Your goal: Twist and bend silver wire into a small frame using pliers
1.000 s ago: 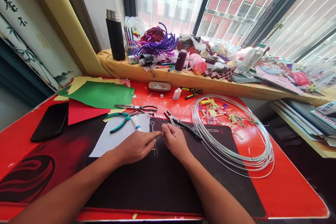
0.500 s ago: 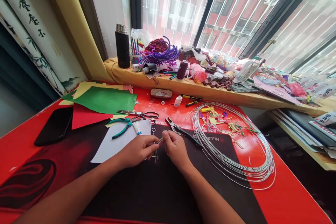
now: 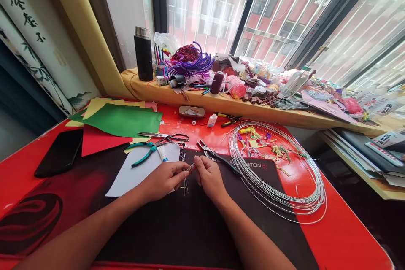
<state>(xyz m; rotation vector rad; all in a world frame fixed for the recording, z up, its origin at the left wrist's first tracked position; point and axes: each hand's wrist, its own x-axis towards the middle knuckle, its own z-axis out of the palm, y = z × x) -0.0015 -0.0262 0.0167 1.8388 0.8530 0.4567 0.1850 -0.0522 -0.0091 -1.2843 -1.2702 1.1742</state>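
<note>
Over the black desk mat (image 3: 164, 228), my left hand (image 3: 166, 180) and my right hand (image 3: 207, 175) meet with fingers pinched on a thin piece of silvery wire (image 3: 191, 167). One end sits between my left thumb and fingers, the other in my right fingertips. Just past my left fingers lies a small wire piece with a looped top (image 3: 182, 157) and thin legs; part of it is hidden. Pliers with dark handles (image 3: 218, 156) rest beyond my right hand. Teal-handled pliers (image 3: 144, 156) and a white tube (image 3: 162, 153) lie on white paper (image 3: 126, 179).
A large coil of silvery wire (image 3: 308, 206) is at the right, around colourful scraps (image 3: 253, 143). Scissors (image 3: 171, 137), coloured paper (image 3: 123, 120) and a phone (image 3: 60, 152) lie to the left. A small white bottle (image 3: 212, 120) stands at the back, below the cluttered sill.
The view has shifted slightly, so everything sits a little further left. Both hands keep their pinch on the wire, with only a small change in finger position.
</note>
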